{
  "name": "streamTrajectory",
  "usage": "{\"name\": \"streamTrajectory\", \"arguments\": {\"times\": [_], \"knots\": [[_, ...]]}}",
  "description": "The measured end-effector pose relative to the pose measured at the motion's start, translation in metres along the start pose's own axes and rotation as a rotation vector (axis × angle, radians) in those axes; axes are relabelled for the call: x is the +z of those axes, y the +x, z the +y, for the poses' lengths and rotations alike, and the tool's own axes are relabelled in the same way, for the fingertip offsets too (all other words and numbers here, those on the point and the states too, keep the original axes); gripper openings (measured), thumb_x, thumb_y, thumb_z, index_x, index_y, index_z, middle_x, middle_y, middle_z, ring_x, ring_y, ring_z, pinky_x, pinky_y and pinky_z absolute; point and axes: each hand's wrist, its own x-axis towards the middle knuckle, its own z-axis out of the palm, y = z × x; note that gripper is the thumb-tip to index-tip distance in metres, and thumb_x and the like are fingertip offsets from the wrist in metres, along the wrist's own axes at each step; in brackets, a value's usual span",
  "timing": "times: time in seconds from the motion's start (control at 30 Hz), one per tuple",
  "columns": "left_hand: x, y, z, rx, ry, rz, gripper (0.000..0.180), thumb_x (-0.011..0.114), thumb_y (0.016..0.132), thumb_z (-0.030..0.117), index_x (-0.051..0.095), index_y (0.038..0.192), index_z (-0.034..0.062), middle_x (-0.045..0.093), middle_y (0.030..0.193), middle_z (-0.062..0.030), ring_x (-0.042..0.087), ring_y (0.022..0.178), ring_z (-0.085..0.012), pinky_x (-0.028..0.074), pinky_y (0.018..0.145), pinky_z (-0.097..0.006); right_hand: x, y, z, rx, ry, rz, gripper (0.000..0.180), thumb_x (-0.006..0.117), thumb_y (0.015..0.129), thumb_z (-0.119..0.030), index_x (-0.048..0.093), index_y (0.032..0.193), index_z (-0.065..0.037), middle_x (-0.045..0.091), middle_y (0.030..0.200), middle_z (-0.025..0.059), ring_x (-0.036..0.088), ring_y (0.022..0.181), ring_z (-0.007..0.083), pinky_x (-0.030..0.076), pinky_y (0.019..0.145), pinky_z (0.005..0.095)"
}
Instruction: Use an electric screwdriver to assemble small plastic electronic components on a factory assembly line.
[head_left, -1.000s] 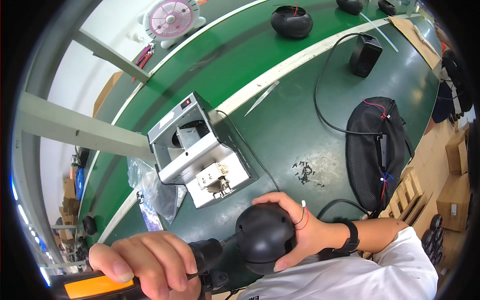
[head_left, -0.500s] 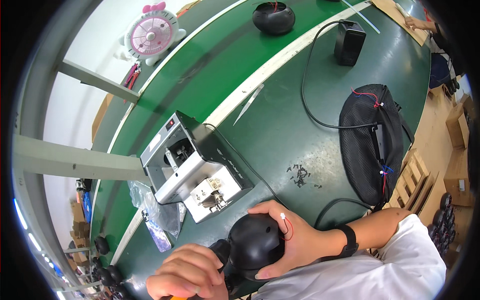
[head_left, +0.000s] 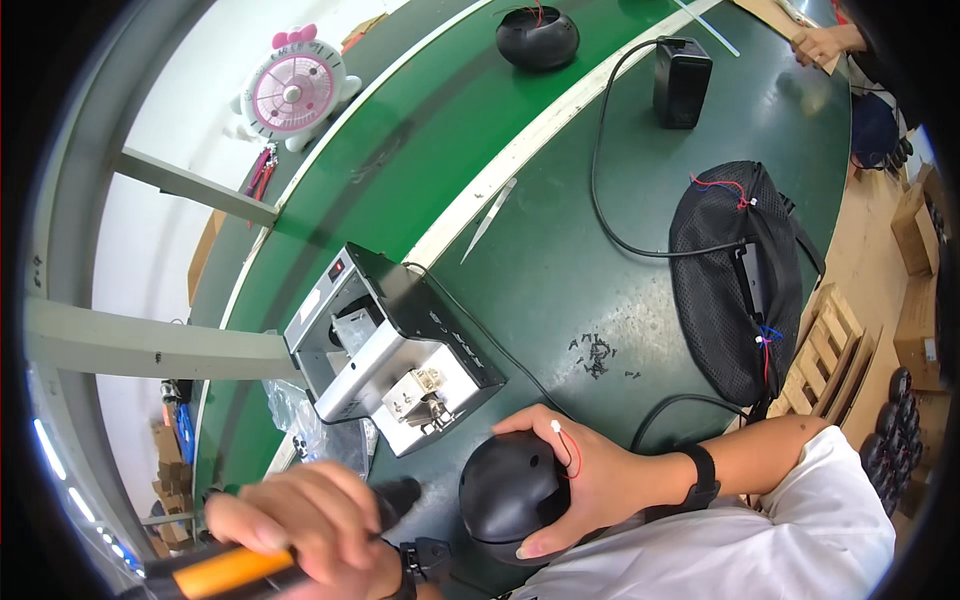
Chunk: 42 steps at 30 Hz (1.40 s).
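Note:
My right hand (head_left: 590,475) is wrapped round a black ball-shaped plastic housing (head_left: 505,490), thumb near me and fingers on its far side. Thin red wires with a white connector (head_left: 557,427) stick up beside that hand. To the left, my left hand (head_left: 310,520) is closed round a black-and-orange screwdriver (head_left: 235,570). Its dark front end is blurred and stands apart from the housing. Beyond my hands is a silver-and-black screw feeder (head_left: 385,340) with metal parts on its front. Loose black screws (head_left: 597,355) lie on the dark green table.
A black mesh-covered case (head_left: 735,285) with wires lies to the right. Farther back stand a black box (head_left: 683,85) on a cable and another round housing (head_left: 538,40). Clear plastic bags (head_left: 315,430) lie by the feeder. Another person's hand (head_left: 825,45) is at the far right.
My left hand has drawn the screwdriver leftward, away from the black housing it was against. My right hand keeps its hold on the housing. The view has shifted slightly.

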Motion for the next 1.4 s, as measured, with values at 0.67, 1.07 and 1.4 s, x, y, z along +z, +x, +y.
{"name": "streamTrajectory", "arguments": {"times": [0.67, 1.07, 1.4], "knots": [[0.018, -0.013, 0.030, -0.134, -0.085, -0.028, 0.076, 0.033, 0.098, 0.075, 0.064, 0.116, 0.0078, 0.061, 0.073, -0.0025, 0.056, 0.059, -0.0184, 0.041, 0.058, -0.035, 0.014, 0.005, -0.013, -0.122, -0.304, 0.060, 0.104, 0.091, 0.062, -0.052, 0.042, 0.137, 0.000, 0.051, 0.127, 0.0198, 0.054, 0.115, 0.0374, 0.047, 0.098, 0.0439], [0.020, -0.016, 0.024, -0.156, -0.048, -0.111, 0.076, 0.034, 0.098, 0.075, 0.063, 0.115, 0.0062, 0.062, 0.073, -0.0040, 0.057, 0.059, -0.0208, 0.041, 0.058, -0.036, 0.019, 0.006, -0.011, -0.155, -0.365, 0.096, 0.104, 0.091, 0.061, -0.053, 0.043, 0.136, 0.001, 0.052, 0.126, 0.0203, 0.055, 0.113, 0.0391, 0.047, 0.097, 0.0449], [0.000, -0.011, 0.036, 0.306, 0.006, 0.141, 0.078, 0.040, 0.094, 0.077, 0.071, 0.110, 0.0064, 0.063, 0.077, -0.0063, 0.055, 0.064, -0.0199, 0.042, 0.067, -0.038, 0.017, 0.005, -0.012, -0.138, -0.382, 0.069, 0.104, 0.090, 0.062, -0.055, 0.043, 0.137, 0.000, 0.052, 0.128, 0.0193, 0.055, 0.116, 0.0384, 0.047, 0.098, 0.0447]]}}
